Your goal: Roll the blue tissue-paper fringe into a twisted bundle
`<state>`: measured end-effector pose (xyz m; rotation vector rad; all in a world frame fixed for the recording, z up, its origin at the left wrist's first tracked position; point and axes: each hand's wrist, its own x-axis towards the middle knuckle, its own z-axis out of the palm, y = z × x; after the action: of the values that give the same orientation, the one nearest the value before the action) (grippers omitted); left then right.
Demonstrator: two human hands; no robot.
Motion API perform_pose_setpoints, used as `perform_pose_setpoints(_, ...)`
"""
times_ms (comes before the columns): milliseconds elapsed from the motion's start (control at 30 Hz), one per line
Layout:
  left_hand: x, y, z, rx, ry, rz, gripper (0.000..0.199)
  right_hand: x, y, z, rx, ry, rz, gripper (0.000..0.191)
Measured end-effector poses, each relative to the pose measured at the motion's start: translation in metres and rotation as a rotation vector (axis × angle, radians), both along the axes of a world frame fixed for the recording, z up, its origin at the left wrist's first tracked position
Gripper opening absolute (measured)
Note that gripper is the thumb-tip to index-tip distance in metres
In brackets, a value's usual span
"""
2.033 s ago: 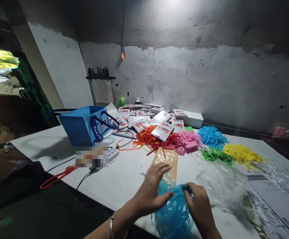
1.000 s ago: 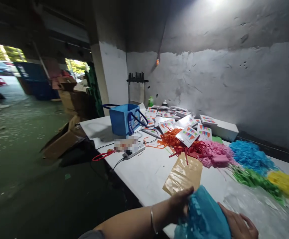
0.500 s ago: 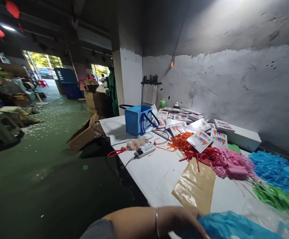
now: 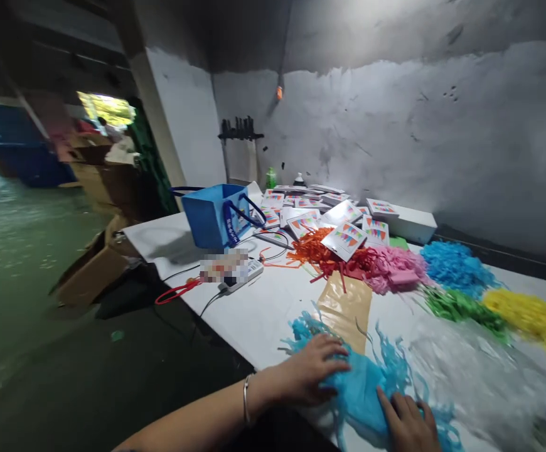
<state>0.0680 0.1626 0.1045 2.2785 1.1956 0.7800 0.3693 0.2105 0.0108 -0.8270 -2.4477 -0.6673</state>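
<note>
A bundle of blue fringed tissue paper (image 4: 364, 383) lies spread on the white table (image 4: 254, 307) near its front edge. My left hand (image 4: 313, 370) rests flat on the bundle's left part, fingers apart. My right hand (image 4: 407, 424) presses on its lower right, partly cut off by the frame's bottom edge. A tan plastic pouch (image 4: 348, 304) lies just beyond the bundle. A bangle sits on my left wrist.
Piles of orange (image 4: 315, 248), pink (image 4: 393, 267), blue (image 4: 452, 263), green (image 4: 459, 307) and yellow (image 4: 531, 317) tissue fringe lie across the table. Printed cards (image 4: 346, 238), a white box (image 4: 409, 223) and a blue gift bag (image 4: 211, 213) stand behind. Clear plastic (image 4: 471, 370) lies right. Cardboard boxes (image 4: 91, 270) sit on the floor.
The view swung left toward the room and came back to the table. The blue tissue bundle, held bunched before, now lies spread on the table under both hands.
</note>
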Motion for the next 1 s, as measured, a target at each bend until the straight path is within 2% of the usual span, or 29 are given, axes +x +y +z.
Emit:
perform_pose_setpoints(67, 0.02, -0.003, -0.019, 0.147, 0.152, -0.085, 0.048, 0.004, -0.003, 0.006, 0.01, -0.028, -0.018, 0.058)
perform_pose_setpoints(100, 0.027, -0.004, -0.028, 0.185, 0.19, -0.077, 0.042, 0.006, -0.006, 0.01, 0.0, -0.029, -0.039, 0.058)
perform_pose_setpoints(167, 0.033, -0.004, -0.039, 0.183, 0.189, -0.03, 0.033, 0.01, -0.015, 0.019, -0.059, -0.006, -0.109, 0.061)
perform_pose_setpoints(233, 0.034, -0.004, -0.043, 0.178, 0.168, -0.006, 0.029, 0.012, -0.027, 0.032, -0.141, 0.033, -0.157, 0.069)
perform_pose_setpoints(333, 0.032, -0.006, -0.039, 0.186, 0.153, 0.0, 0.03, 0.008, -0.041, 0.053, -0.201, 0.004, -0.028, 0.075)
perform_pose_setpoints(400, 0.031, -0.006, -0.036, 0.191, 0.154, -0.013, 0.032, 0.0, -0.045, 0.061, -0.198, 0.002, 0.099, 0.061)
perform_pose_setpoints(467, 0.029, -0.004, -0.034, 0.193, 0.161, -0.029, 0.03, -0.009, -0.046, 0.06, -0.222, 0.106, 0.151, 0.038)
perform_pose_setpoints(567, 0.012, 0.001, -0.031, 0.195, 0.169, -0.005, 0.026, -0.019, -0.046, 0.052, -0.285, 0.274, 0.123, 0.029)
perform_pose_setpoints(733, -0.039, 0.0, -0.011, 0.199, 0.144, 0.188, 0.031, -0.024, -0.052, 0.043, -0.354, 0.363, 0.025, 0.026)
perform_pose_setpoints(833, -0.038, -0.014, 0.003, 0.261, 0.087, 0.334, 0.042, -0.029, -0.054, 0.04, -0.372, 0.423, -0.036, 0.024)
perform_pose_setpoints(900, -0.014, -0.026, 0.003, 0.345, 0.042, 0.266, 0.043, -0.034, -0.054, 0.038, -0.379, 0.454, -0.075, 0.022)
perform_pose_setpoints(933, 0.003, -0.032, 0.0, 0.382, 0.037, 0.162, 0.041, -0.036, -0.053, 0.037, -0.383, 0.46, -0.087, 0.021)
perform_pose_setpoints(1000, 0.035, -0.042, -0.012, 0.42, 0.084, -0.062, 0.024, -0.038, -0.053, 0.035, -0.391, 0.454, -0.098, 0.022)
